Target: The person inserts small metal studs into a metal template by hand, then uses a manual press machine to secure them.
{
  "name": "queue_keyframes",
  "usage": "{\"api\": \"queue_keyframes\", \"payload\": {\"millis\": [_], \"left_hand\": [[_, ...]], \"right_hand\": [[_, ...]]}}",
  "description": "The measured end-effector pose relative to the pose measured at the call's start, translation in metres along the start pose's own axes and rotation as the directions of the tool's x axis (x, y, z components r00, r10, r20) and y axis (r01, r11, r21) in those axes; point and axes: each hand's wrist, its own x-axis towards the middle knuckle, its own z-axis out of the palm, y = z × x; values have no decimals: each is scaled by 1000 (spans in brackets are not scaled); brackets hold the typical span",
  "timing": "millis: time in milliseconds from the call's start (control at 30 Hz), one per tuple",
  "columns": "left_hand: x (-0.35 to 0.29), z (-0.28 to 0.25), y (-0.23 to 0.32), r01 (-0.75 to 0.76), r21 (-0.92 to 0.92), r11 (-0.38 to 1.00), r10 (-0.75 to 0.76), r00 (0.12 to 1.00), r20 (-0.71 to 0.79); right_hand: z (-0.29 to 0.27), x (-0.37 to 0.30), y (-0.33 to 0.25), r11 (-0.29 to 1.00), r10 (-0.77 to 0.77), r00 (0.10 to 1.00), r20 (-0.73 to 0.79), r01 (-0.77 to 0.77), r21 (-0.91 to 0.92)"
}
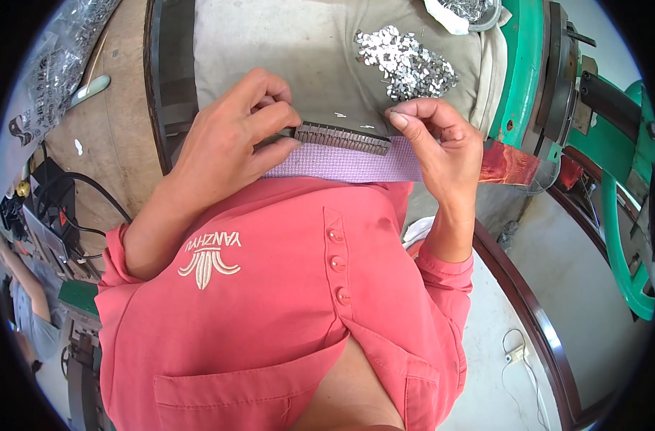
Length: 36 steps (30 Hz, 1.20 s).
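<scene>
My left hand [234, 129] is closed, thumb and fingers pinching the left end of a dark slotted metal bar [342, 138]. A row of small evenly spaced segments runs along this bar, which lies over a purple woven cloth [327, 167]. Near the bar's right end is my right hand [442, 140], its thumb and forefinger tips pressed together. Whatever sits in that pinch is too small to make out. Beyond it, a pile of small white and dark pieces [406, 63] is spread on a grey-beige cloth [284, 43]. A few tiny white slivers [340, 115] lie closer to the bar.
A bowl of small metal pieces [471, 10] stands at the far right. Green machinery [517, 72] with a handwheel [614, 244] borders the right side. Plastic bags [54, 79] and black cables [90, 179] lie at left. Another person's arm [26, 280] shows at the far left.
</scene>
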Motion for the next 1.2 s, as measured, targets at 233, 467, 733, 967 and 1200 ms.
{"api": "queue_keyframes", "payload": {"millis": [233,467,733,967,1200], "left_hand": [[1,0,-1,3,-8,1000,-3,1000,8],[1,-1,1,8,-4,1000,-8,1000,13],[1,0,0,8,1,1000,-8,1000,8],[1,0,0,1,-3,1000,-1,1000,1],[2,0,0,7,-8,1000,-7,1000,4]], "right_hand": [[1,5,-5,937,-210,955,208,258,-237],[8,7,-6,867,-338,912,231,397,-300],[13,3,-9,844,-299,928,220,365,-394],[14,3,-3,873,-314,932,183,358,-329],[14,4,-5,922,-237,960,151,271,-275]]}}
